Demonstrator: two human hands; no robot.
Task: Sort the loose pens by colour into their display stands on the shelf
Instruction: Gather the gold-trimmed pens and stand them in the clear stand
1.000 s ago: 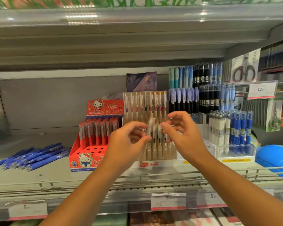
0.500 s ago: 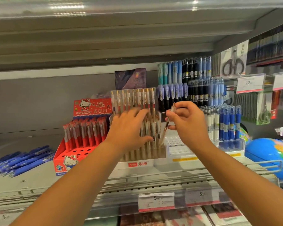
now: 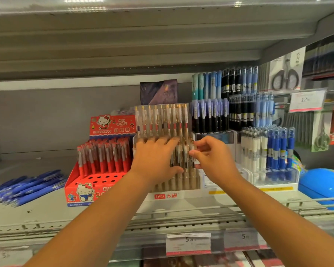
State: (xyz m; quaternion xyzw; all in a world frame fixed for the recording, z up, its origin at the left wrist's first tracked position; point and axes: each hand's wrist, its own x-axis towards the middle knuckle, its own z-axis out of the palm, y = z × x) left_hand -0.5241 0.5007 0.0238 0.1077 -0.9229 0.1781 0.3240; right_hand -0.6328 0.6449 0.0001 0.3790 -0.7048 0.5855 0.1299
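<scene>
The left hand (image 3: pixel 154 162) is laid flat against the front rows of pens in the clear stand (image 3: pixel 168 195), with its fingers spread and straight and nothing gripped. The right hand (image 3: pixel 214 160) is held just beside it at the stand's right edge, fingers curled. Its thumb and forefinger are closed in a pinch on the top of a clear pen (image 3: pixel 187 149) with a gold clip, though the exact contact is smeared by motion blur. This pen is seen upright among the other clear pens at the right side of the stand, between the two hands; whether it is fully seated in a hole cannot be told. The stand is placed at the middle of the shelf (image 3: pixel 46 211). Just to its left a red cartoon-printed stand (image 3: pixel 104 178) is found, its back rows filled with red pens (image 3: pixel 104 157) and its front holes open. Farther left, well apart from both stands, a heap of loose blue pens (image 3: pixel 25 187) is spread flat on the shelf. To the right of the clear stand, white and blue pens (image 3: pixel 268 149) are held upright in another clear holder, and dark and pale-blue pens (image 3: pixel 220 112) are ranked behind. A blue globe (image 3: pixel 324 185) is seen at the far right, and price tags (image 3: pixel 188 243) are fixed along the shelf's front edge.
</scene>
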